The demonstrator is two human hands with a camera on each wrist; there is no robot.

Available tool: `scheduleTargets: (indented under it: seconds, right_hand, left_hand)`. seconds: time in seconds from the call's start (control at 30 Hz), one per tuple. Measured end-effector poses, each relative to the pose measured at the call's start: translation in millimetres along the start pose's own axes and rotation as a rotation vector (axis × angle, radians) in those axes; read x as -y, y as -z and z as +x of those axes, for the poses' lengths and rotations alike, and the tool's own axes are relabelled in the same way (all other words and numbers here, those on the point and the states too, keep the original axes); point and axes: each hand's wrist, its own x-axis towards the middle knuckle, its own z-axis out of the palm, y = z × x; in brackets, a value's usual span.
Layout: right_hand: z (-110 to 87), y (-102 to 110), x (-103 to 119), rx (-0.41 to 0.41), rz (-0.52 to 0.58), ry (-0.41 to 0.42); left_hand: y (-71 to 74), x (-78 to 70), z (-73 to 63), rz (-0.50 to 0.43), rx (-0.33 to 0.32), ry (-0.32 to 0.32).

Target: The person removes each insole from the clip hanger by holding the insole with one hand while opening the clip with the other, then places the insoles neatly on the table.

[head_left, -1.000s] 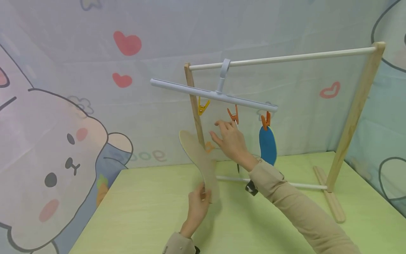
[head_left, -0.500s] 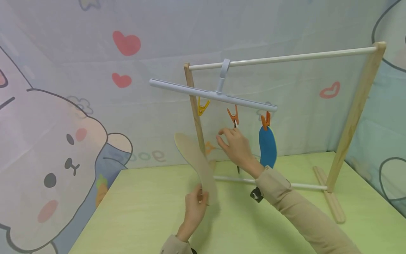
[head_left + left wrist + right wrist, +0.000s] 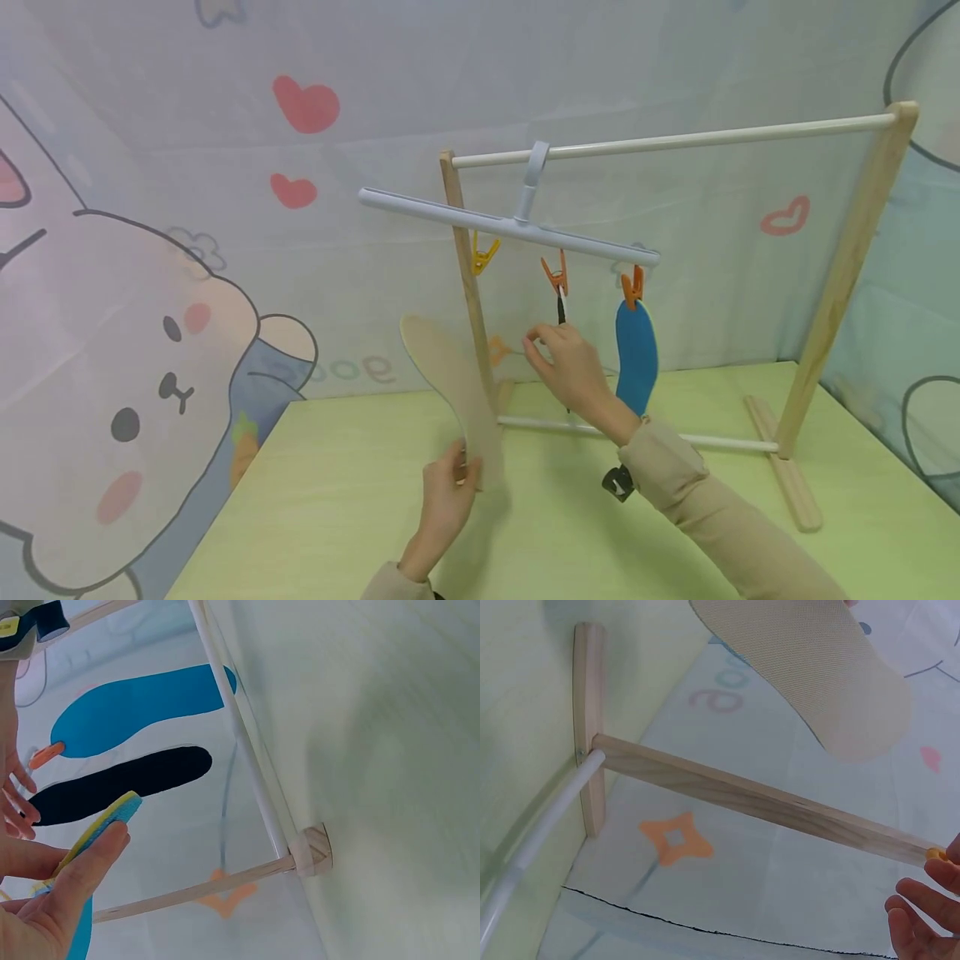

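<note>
The hands are apart. The left hand [image 3: 444, 496], the nearer one, pinches the lower end of a beige insole [image 3: 450, 375] between thumb and fingers. That insole stands up from the grip with its wide end uppermost and leaning left; the left wrist view shows a yellow and blue edge on it. The right hand [image 3: 573, 362] is raised farther off, its fingers loosely bent and holding nothing that shows. It is close to a black insole [image 3: 124, 780], and whether it touches it cannot be told. Both arms wear beige sleeves [image 3: 735, 525], and a small dark device [image 3: 618, 482] sits below the right cuff.

Under them spreads a pale green tabletop [image 3: 315, 467]. On it stands a rack with wooden posts [image 3: 847, 275] and a white top bar [image 3: 712, 137], from which a pale hanger [image 3: 517, 228] hangs by its hook. Three clips are below the hanger: a yellow clip [image 3: 481, 262] at the left, a middle orange clip [image 3: 557, 282] gripping the black insole, and a right orange clip [image 3: 632, 287] gripping a blue insole [image 3: 637, 358].

Farthest back is a cloth backdrop [image 3: 375, 83] printed with a rabbit [image 3: 165, 375] and hearts.
</note>
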Motion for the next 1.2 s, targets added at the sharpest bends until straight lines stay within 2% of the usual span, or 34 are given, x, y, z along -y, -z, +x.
scheduleTargets:
  seconds: [0.13,0.43,0.67,0.87,1.2]
  right_hand:
    - [-4.8,1,1,0.001,0.020,-0.002]
    - [-15.0,7,8,-0.012,0.055,-0.012]
    - [-23.0,13,14,-0.036,0.077,-0.007]
    - [-28.3,18,18,-0.045,0.095,-0.017]
    - [-33.8,26,20,-0.079,0.144,-0.017]
  left_hand:
    - [4.4,-1.8,-1.4,-0.001,0.000,-0.007]
    - [10.7,-4.4,-3.4,0.022,0.009,0.052]
    - [18.8,-5.9,-5.0,0.030,-0.006,0.059]
    - [25.0,-6.7,-7.6,0.021,-0.016,0.090]
    - [32.5,-11.7,-5.1,0.034,-0.019,0.117]
